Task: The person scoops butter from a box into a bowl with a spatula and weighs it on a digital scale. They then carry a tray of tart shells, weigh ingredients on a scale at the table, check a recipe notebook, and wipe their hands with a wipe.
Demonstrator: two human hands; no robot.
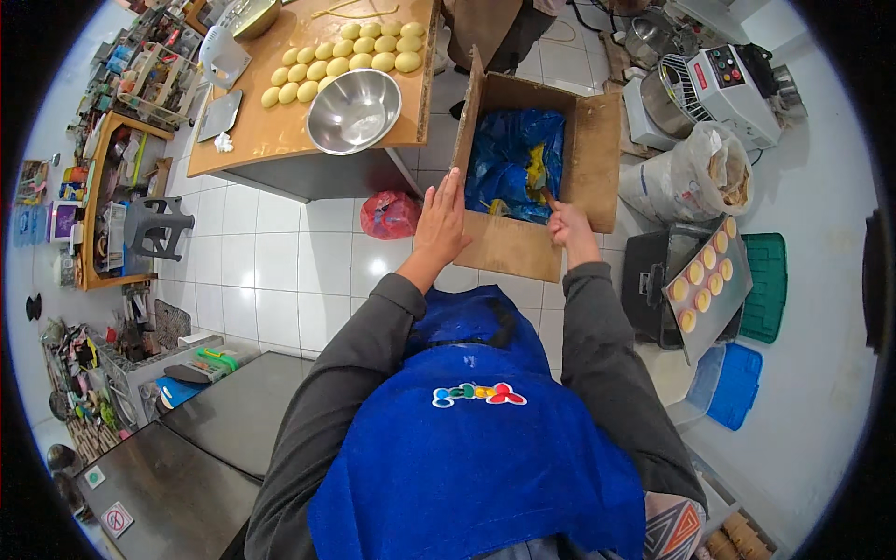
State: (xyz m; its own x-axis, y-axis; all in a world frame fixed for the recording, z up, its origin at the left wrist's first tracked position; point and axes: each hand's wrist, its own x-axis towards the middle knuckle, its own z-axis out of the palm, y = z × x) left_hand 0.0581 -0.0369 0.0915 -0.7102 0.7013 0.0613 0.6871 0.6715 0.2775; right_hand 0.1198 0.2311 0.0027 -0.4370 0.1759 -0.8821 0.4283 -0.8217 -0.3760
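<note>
An open cardboard box stands on the floor ahead of me. It is lined with a crumpled blue plastic bag that holds some yellow material. My left hand rests at the box's near left corner, fingers straight and pointing forward along the flap. My right hand is at the right front of the box, its fingers closed on a slim brown tool that reaches into the bag by the yellow material; the tool's tip is hard to make out.
A wooden table at upper left bears dough balls and a steel bowl, with a red bag below. A mixer, white sack and tray of pastries line the right. Someone's legs show beyond the box.
</note>
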